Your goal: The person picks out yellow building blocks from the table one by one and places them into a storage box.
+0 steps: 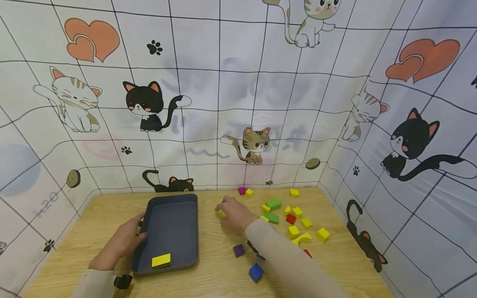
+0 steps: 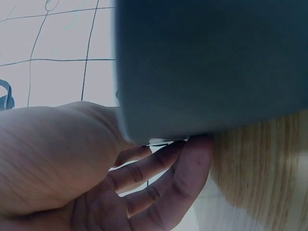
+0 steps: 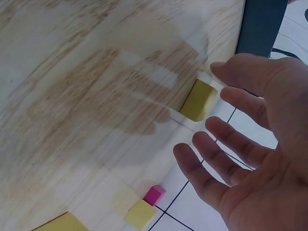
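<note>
Hovering with fingers apart, the right hand (image 1: 235, 213) kinda half-hides a yellow block (image 1: 222, 215) on the surface (image 1: 216, 265). Left hand (image 1: 124, 239) touches the gray tray (image 1: 169, 223), fingertips partly hidden, so can't tell if it's gripping.

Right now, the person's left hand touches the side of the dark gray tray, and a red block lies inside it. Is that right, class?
Not quite: the block is yellow, not red, as the head view shows. The person's left hand touches the side of the dark gray tray, and a yellow block lies inside it.
</note>
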The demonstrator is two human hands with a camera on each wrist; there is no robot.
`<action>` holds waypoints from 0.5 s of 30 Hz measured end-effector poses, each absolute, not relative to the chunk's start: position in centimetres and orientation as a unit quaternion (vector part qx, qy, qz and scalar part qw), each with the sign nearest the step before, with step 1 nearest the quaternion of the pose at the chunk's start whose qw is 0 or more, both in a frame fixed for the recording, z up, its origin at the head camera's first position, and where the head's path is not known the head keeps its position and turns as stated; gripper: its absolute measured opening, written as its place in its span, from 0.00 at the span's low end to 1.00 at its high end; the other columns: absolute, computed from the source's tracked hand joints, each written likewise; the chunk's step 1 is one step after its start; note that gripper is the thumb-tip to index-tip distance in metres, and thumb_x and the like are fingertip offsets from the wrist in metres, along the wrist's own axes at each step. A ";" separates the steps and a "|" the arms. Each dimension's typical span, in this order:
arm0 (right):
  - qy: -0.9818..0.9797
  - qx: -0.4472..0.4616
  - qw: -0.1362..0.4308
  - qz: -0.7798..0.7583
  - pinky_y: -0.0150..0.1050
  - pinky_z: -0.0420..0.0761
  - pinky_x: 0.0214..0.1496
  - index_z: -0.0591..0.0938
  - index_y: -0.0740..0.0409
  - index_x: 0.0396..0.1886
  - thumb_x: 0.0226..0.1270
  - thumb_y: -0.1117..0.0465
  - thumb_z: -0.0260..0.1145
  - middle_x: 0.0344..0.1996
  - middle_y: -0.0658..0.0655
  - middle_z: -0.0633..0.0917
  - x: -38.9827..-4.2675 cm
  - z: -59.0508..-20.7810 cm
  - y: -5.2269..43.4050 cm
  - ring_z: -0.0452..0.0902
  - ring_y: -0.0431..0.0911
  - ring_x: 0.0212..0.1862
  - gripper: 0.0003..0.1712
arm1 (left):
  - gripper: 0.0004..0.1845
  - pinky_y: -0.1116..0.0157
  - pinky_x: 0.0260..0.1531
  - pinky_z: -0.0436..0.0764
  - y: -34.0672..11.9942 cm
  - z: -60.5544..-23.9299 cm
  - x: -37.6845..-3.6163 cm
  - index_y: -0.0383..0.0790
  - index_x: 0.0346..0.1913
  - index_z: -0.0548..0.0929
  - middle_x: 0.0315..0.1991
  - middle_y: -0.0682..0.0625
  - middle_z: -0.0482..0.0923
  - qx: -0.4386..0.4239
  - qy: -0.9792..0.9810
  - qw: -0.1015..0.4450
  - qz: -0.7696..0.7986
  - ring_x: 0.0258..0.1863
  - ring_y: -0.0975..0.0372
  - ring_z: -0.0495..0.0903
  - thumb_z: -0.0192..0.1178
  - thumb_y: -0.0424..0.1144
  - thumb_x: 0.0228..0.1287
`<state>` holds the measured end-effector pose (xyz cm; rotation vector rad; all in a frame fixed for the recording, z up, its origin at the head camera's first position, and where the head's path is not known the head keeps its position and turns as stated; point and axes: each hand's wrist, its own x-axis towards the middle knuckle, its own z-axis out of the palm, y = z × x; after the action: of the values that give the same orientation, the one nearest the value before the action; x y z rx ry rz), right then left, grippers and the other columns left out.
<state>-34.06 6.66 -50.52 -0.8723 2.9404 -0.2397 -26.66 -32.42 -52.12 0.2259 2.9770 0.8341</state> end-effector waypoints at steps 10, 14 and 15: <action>0.954 -0.273 0.044 -0.118 0.44 0.90 0.69 0.95 0.55 0.65 0.80 0.63 0.79 0.58 0.57 0.89 -34.6 -51.2 6.9 0.87 0.49 0.59 0.18 | 0.41 0.48 0.44 0.94 -32.4 -51.9 -26.5 0.11 0.84 0.61 0.65 0.16 0.82 0.081 0.959 0.017 0.271 0.50 0.42 0.91 0.68 0.25 0.76; 0.950 -0.287 0.035 -0.121 0.42 0.90 0.69 0.96 0.56 0.63 0.79 0.62 0.79 0.57 0.56 0.90 -35.9 -53.2 7.2 0.87 0.48 0.59 0.17 | 0.42 0.51 0.42 0.93 -32.3 -51.9 -26.4 0.10 0.84 0.61 0.64 0.16 0.82 0.080 0.959 0.018 0.271 0.48 0.44 0.91 0.68 0.25 0.76; 0.947 -0.296 0.026 -0.121 0.41 0.90 0.69 0.96 0.55 0.63 0.80 0.59 0.80 0.57 0.56 0.90 -36.9 -54.7 7.5 0.87 0.47 0.59 0.17 | 0.42 0.51 0.42 0.93 -32.3 -52.0 -26.3 0.10 0.84 0.61 0.64 0.16 0.82 0.079 0.959 0.018 0.271 0.48 0.44 0.91 0.68 0.25 0.76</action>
<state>-36.87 7.46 -54.74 -0.9151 2.9276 -0.3746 -26.32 -32.31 -51.95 0.2449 2.9794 0.8402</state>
